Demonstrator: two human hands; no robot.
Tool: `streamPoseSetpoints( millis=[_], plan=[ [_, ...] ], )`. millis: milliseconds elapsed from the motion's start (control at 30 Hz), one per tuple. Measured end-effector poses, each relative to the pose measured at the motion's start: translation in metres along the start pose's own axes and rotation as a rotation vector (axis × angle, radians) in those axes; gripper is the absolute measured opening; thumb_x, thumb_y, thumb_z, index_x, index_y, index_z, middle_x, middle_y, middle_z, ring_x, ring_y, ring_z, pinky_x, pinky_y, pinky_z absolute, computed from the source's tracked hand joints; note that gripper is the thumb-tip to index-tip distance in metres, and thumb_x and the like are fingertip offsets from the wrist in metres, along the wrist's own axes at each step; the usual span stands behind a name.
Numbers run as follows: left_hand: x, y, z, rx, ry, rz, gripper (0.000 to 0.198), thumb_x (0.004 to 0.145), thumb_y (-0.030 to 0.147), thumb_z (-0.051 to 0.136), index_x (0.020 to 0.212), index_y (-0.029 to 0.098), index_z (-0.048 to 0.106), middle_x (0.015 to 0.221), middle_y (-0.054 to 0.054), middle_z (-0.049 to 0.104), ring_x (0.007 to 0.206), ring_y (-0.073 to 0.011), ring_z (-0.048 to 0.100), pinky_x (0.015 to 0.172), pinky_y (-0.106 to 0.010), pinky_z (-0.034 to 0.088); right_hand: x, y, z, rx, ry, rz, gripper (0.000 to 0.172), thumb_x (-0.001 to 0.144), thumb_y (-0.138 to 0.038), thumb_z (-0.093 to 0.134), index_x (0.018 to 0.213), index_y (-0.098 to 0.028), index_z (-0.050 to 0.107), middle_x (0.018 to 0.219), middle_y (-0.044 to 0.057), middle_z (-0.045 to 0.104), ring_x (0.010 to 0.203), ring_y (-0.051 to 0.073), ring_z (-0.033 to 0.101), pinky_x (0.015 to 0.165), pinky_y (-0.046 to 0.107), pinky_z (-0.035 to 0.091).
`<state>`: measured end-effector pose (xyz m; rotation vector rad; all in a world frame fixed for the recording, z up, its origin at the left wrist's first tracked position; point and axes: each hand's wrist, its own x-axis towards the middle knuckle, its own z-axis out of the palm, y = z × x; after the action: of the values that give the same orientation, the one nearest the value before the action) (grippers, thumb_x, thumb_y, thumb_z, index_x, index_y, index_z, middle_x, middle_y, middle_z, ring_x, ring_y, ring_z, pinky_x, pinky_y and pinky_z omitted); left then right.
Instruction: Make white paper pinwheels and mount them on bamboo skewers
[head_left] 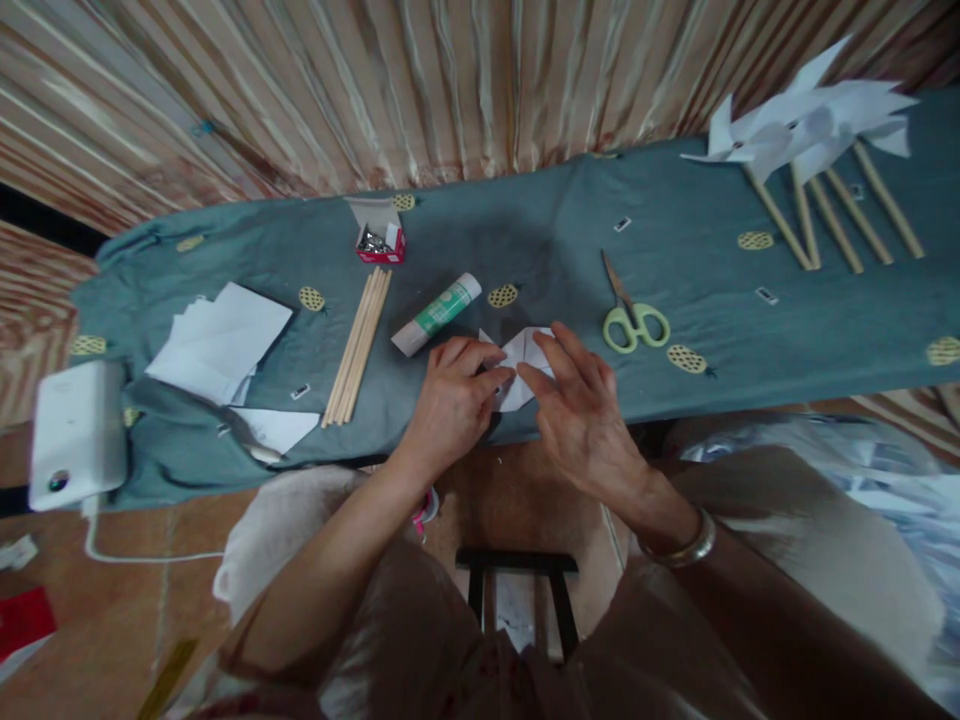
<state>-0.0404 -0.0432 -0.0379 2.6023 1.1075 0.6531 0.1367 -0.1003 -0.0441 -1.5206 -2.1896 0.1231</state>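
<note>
Near the front edge of the cloth-covered table, a white paper piece (pixel 517 394) with folded points lies between my hands. My left hand (pixel 457 392) pinches its left side between thumb and fingers. My right hand (pixel 577 410) has its fingers bent over the right side, thumb and fingertips pressing on the paper near the middle. Just beyond my left hand lies a glue stick (pixel 439 314) with a green label. To the right of my right hand are scissors (pixel 634 320) with light green handles, blades pointing away.
Several wooden sticks (pixel 358 345) lie left of the glue, below an open red box (pixel 381 240) of small metal pieces. White paper sheets (pixel 225 340) and a white device (pixel 79 430) with a cable are at left. Paper pinwheels (pixel 810 125) on sticks lie far right. A curtain (pixel 480 90) hangs behind.
</note>
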Motion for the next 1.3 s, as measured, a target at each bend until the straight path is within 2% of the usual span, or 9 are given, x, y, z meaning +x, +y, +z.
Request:
streamPoseSetpoints(
  millis=[167, 333, 467, 600, 867, 1033, 1300],
  plan=[
    [0.0002, 0.0001, 0.0003, 0.0, -0.008, 0.004, 0.027, 0.087, 0.007, 0.049, 0.099, 0.02, 0.07, 0.11, -0.007, 0.066, 0.104, -0.023, 0.053, 0.088, -0.042, 0.042, -0.0014, 0.0017, 0.0015, -0.014, 0.017, 0.006, 0.038, 0.089, -0.007, 0.039, 0.12, -0.023, 0.055, 0.145, 0.012, 0.045, 0.144, 0.029, 0.027, 0.106, 0.052, 0.038],
    [0.0001, -0.0004, 0.001, 0.006, 0.002, 0.025, 0.025, 0.087, 0.008, 0.052, 0.1, 0.019, 0.07, 0.109, -0.008, 0.066, 0.103, -0.0235, 0.053, 0.089, -0.042, 0.043, -0.0007, 0.0018, 0.0063, -0.039, 0.007, 0.001, 0.037, 0.088, -0.006, 0.038, 0.119, -0.017, 0.055, 0.144, 0.016, 0.046, 0.143, 0.032, 0.029, 0.1, 0.054, 0.043],
    [0.0004, -0.0011, 0.0008, -0.004, -0.021, 0.025, 0.027, 0.086, 0.008, 0.053, 0.102, 0.019, 0.071, 0.11, -0.009, 0.066, 0.105, -0.0243, 0.052, 0.09, -0.044, 0.043, -0.001, 0.0027, 0.007, 0.061, -0.001, 0.037, 0.041, 0.089, -0.007, 0.037, 0.122, -0.021, 0.055, 0.146, 0.014, 0.045, 0.145, 0.03, 0.025, 0.104, 0.058, 0.039],
    [0.0006, -0.0013, 0.0008, -0.013, -0.028, 0.017, 0.027, 0.085, 0.008, 0.053, 0.102, 0.019, 0.071, 0.111, -0.009, 0.066, 0.105, -0.0242, 0.052, 0.091, -0.044, 0.044, -0.0012, 0.0038, 0.0062, 0.11, 0.035, 0.048, 0.039, 0.09, -0.008, 0.035, 0.121, -0.019, 0.057, 0.146, 0.014, 0.045, 0.145, 0.029, 0.025, 0.106, 0.059, 0.038],
    [0.0002, 0.0, 0.0001, -0.012, -0.006, 0.023, 0.024, 0.087, 0.009, 0.053, 0.1, 0.019, 0.071, 0.11, -0.008, 0.067, 0.104, -0.0233, 0.054, 0.09, -0.042, 0.044, 0.0004, 0.0019, 0.0059, 0.057, 0.035, 0.017, 0.04, 0.089, -0.005, 0.037, 0.123, -0.017, 0.055, 0.147, 0.017, 0.043, 0.145, 0.03, 0.026, 0.105, 0.057, 0.039],
    [0.0001, 0.0, -0.0007, -0.018, -0.004, 0.024, 0.022, 0.087, 0.01, 0.054, 0.098, 0.018, 0.071, 0.111, -0.008, 0.067, 0.104, -0.0237, 0.053, 0.091, -0.043, 0.043, 0.0031, 0.0002, 0.005, -0.027, 0.005, -0.013, 0.037, 0.089, -0.005, 0.039, 0.12, -0.012, 0.058, 0.145, 0.02, 0.045, 0.143, 0.034, 0.029, 0.1, 0.057, 0.042],
    [0.0005, 0.0003, -0.0026, -0.032, -0.016, 0.016, 0.023, 0.089, 0.011, 0.052, 0.101, 0.017, 0.071, 0.112, -0.008, 0.067, 0.104, -0.0239, 0.053, 0.092, -0.045, 0.042, 0.0063, -0.0013, 0.0081, -0.003, 0.01, -0.021, 0.037, 0.091, -0.006, 0.035, 0.119, -0.013, 0.059, 0.143, 0.02, 0.047, 0.143, 0.033, 0.028, 0.1, 0.056, 0.041]
  ],
)
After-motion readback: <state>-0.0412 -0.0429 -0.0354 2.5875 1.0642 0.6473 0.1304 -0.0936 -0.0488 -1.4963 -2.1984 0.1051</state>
